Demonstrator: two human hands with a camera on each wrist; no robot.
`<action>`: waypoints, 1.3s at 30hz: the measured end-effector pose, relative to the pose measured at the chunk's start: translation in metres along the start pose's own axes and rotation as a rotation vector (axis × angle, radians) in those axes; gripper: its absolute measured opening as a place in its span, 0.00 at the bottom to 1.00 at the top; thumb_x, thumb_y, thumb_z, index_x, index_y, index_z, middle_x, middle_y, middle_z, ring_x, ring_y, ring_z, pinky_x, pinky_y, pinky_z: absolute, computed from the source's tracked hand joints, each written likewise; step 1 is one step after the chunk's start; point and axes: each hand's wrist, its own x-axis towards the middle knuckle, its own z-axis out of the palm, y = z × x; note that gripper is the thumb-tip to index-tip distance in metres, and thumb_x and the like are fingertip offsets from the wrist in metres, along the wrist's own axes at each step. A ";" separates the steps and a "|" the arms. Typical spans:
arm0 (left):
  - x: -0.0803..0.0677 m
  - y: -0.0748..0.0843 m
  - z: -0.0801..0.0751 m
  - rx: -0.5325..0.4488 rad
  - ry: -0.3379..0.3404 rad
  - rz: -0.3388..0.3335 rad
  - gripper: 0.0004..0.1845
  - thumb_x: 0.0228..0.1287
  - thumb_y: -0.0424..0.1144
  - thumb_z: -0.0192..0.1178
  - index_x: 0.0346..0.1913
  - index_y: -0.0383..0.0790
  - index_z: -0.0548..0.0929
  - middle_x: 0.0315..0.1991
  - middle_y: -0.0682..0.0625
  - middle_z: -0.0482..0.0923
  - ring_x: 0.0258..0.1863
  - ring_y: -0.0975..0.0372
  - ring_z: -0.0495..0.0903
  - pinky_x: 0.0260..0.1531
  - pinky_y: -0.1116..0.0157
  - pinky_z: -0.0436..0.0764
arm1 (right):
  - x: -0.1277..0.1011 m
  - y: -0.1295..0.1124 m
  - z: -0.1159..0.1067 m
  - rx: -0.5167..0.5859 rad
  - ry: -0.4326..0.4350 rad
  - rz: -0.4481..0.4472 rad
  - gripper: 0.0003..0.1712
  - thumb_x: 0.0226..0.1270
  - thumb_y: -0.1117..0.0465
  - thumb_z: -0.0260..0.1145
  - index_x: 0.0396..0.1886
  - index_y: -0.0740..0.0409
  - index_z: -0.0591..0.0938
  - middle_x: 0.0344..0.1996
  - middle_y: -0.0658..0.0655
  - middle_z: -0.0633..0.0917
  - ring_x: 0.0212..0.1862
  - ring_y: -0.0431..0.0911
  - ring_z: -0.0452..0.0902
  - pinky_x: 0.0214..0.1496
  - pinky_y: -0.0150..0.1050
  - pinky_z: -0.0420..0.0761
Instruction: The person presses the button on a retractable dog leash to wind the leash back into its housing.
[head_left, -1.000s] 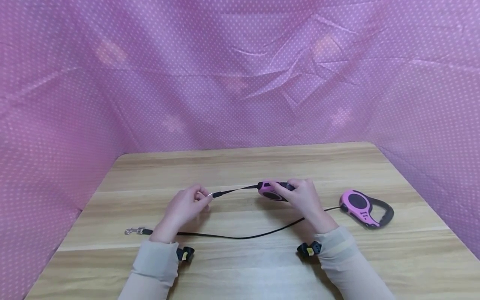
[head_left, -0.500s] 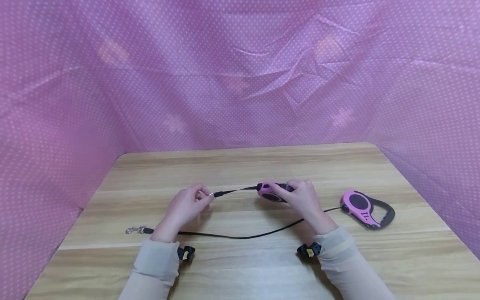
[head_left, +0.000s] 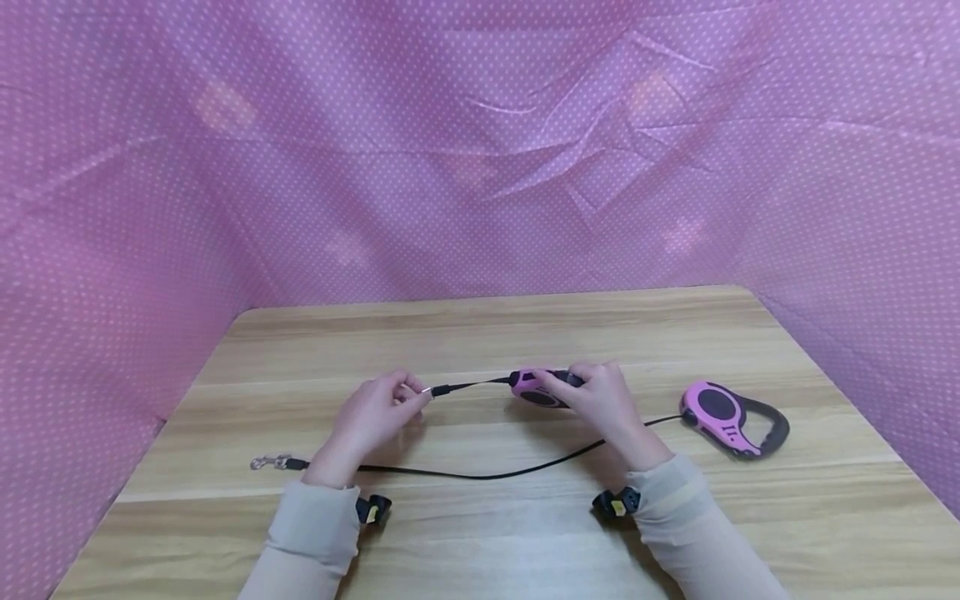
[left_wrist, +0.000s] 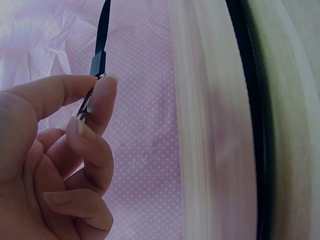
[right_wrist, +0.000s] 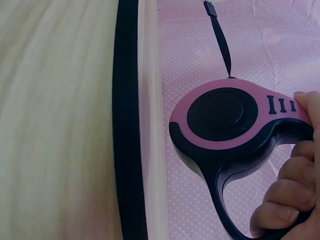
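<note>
My right hand (head_left: 600,400) grips the black handle of a pink and black retractable leash (head_left: 534,387) held just above the wooden table (head_left: 480,333); the right wrist view shows its round pink housing (right_wrist: 227,117) and my fingers (right_wrist: 292,200) curled round the handle. A short black strap (head_left: 468,386) runs left from the housing to my left hand (head_left: 375,414), which pinches the metal clip (left_wrist: 90,100) at the strap's end between thumb and forefinger.
A second pink retractable leash (head_left: 731,417) lies on the table at the right. Its black cord (head_left: 480,473) trails left under my wrists to a metal clasp (head_left: 266,462). Pink dotted cloth (head_left: 480,150) walls in the table.
The held leash housing and my left hand have drawn slightly closer, so the strap between them is shorter. The second leash has not moved.
</note>
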 end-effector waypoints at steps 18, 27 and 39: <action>0.001 0.002 0.005 0.018 0.007 0.077 0.11 0.72 0.50 0.58 0.45 0.49 0.82 0.33 0.55 0.86 0.33 0.66 0.80 0.39 0.61 0.76 | -0.002 -0.004 0.004 -0.015 -0.054 0.007 0.32 0.62 0.39 0.69 0.10 0.54 0.69 0.12 0.47 0.71 0.18 0.41 0.64 0.19 0.31 0.63; 0.000 0.003 0.005 0.014 0.012 0.115 0.08 0.73 0.47 0.57 0.46 0.50 0.83 0.34 0.58 0.86 0.36 0.65 0.82 0.42 0.59 0.78 | -0.002 -0.004 0.005 -0.022 -0.048 -0.007 0.32 0.61 0.41 0.70 0.10 0.53 0.68 0.11 0.46 0.69 0.18 0.40 0.63 0.19 0.31 0.62; 0.001 0.006 0.008 0.031 0.020 0.096 0.06 0.70 0.46 0.60 0.45 0.53 0.84 0.36 0.60 0.85 0.35 0.66 0.79 0.39 0.62 0.77 | 0.000 -0.004 0.007 -0.018 -0.043 -0.045 0.33 0.60 0.41 0.71 0.08 0.52 0.66 0.10 0.43 0.66 0.17 0.39 0.62 0.19 0.31 0.62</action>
